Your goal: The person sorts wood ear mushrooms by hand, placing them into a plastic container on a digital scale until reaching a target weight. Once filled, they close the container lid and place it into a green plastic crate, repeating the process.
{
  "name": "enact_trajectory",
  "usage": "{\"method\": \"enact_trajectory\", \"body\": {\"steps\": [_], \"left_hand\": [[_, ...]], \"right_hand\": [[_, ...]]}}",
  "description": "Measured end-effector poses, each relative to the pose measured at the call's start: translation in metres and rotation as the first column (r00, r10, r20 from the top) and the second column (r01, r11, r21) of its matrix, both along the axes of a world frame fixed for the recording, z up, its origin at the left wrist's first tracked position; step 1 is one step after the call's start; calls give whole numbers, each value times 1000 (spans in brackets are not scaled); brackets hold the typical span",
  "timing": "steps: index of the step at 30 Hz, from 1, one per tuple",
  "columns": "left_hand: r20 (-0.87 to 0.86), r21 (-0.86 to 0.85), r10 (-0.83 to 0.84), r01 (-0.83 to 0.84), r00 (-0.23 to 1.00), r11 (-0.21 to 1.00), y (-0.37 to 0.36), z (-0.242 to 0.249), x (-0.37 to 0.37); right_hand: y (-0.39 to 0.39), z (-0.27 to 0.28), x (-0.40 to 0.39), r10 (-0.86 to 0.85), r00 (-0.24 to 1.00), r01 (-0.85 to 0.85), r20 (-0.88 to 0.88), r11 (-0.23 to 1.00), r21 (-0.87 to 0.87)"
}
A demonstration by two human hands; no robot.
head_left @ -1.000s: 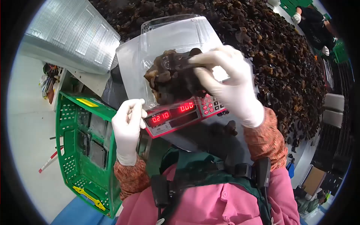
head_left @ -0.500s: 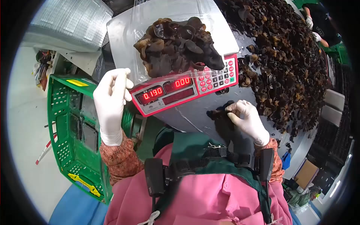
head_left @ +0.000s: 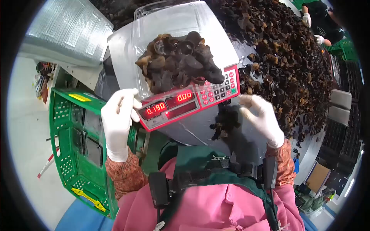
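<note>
A clear plastic container (head_left: 138, 34) filled with dark brown wood ear mushrooms (head_left: 179, 61) rests on a red-and-white digital scale (head_left: 181, 116). The lit displays read 0.190 and 0.00. Beside the container's near left corner is my left hand (head_left: 118, 125), white-gloved, its fingers loosely curled and apart from the thumb. My right hand (head_left: 262, 117), also gloved, hovers right of the keypad; thumb and fingers are parted, and I see nothing between them. A few loose wood ears (head_left: 224, 122) lie on the metal table to its left.
A large heap of wood ears (head_left: 285, 65) covers the table's right side. Stacked clear containers (head_left: 71, 27) stand back left. A green crate (head_left: 83, 169) with plastic boxes sits at left. Another person's gloved hand (head_left: 307, 20) is at the far right edge.
My right hand has let go of the wood ear it was pinching and moved right, its fingers now parted. My left hand stays by the container's corner. The view has shifted slightly.
</note>
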State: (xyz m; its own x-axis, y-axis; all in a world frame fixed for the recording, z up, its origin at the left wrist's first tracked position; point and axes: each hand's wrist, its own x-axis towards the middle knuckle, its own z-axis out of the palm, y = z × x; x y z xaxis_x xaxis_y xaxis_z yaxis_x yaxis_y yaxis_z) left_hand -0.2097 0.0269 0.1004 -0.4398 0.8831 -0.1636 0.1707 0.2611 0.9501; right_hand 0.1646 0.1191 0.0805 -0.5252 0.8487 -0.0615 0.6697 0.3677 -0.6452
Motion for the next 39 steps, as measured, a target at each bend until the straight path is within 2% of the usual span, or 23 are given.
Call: {"method": "enact_trajectory", "body": {"steps": [2,3,4,6,7,10,12,13,14,16,20,24,25,26,28,30,31,32,33,34,36,37,39], "left_hand": [[88,1,-47,47,995,999,-1,-2,2],[123,-38,-38,43,992,998,0,-3,5],[173,50,-89,82,981,995,-2,-5,7],[244,-2,-109,113,964,994,-1,-8,8],[327,88,-143,120,934,989,-3,-11,8],[426,132,-163,118,890,984,-3,-15,7],[460,137,-165,113,872,984,-3,-16,8],[475,135,-162,110,865,985,-2,-17,8],[488,130,-162,112,858,985,-2,-17,7],[466,98,-153,121,871,988,-1,-17,4],[425,42,-117,110,897,993,0,-12,5],[434,79,-144,122,889,989,-3,-14,6],[436,87,-149,123,888,989,-3,-15,6],[438,95,-153,124,886,988,-3,-16,6],[443,109,-169,135,880,985,-4,-17,7],[455,115,-174,136,874,984,-5,-19,5],[465,113,-172,134,868,984,-6,-20,5],[475,109,-172,136,863,985,-7,-20,5],[468,14,-136,147,873,989,-3,-14,6],[468,44,-157,154,869,987,-3,-15,5],[472,107,-202,172,858,979,-4,-20,6],[483,116,-197,161,853,980,-4,-21,7],[502,133,-182,133,845,982,-4,-22,8]], "right_hand": [[28,25,-18,-172,955,127,-242,973,-190],[44,40,-32,-231,929,171,-289,961,-218],[60,52,-48,-286,898,209,-333,946,-249],[92,57,-79,-252,792,145,-555,962,-230],[108,54,-91,-218,789,88,-574,966,-245],[107,69,-122,-133,776,-3,-617,977,-214],[80,94,-123,-28,973,31,-230,999,10],[73,88,-117,87,995,-97,45,864,494],[65,81,-117,68,995,-102,78,777,621],[58,62,-107,73,979,-169,189,814,556],[56,64,-99,106,992,-63,-69,887,457],[65,85,-118,143,972,-38,-187,878,478],[72,75,-126,216,940,-59,-264,866,497],[71,75,-131,209,950,-90,-232,895,437],[79,64,-141,103,925,-38,-365,983,180],[100,55,-142,-233,791,139,-566,969,-206],[118,48,-138,-237,779,207,-581,971,-119],[132,39,-137,-314,714,207,-626,948,-240],[139,38,-140,-344,672,137,-656,928,-346],[145,37,-143,-379,629,63,-679,895,-441],[156,28,-148,-345,464,-168,-816,870,-464],[167,24,-155,-364,472,-202,-803,842,-500],[164,29,-152,-409,416,-155,-812,848,-507]]}}
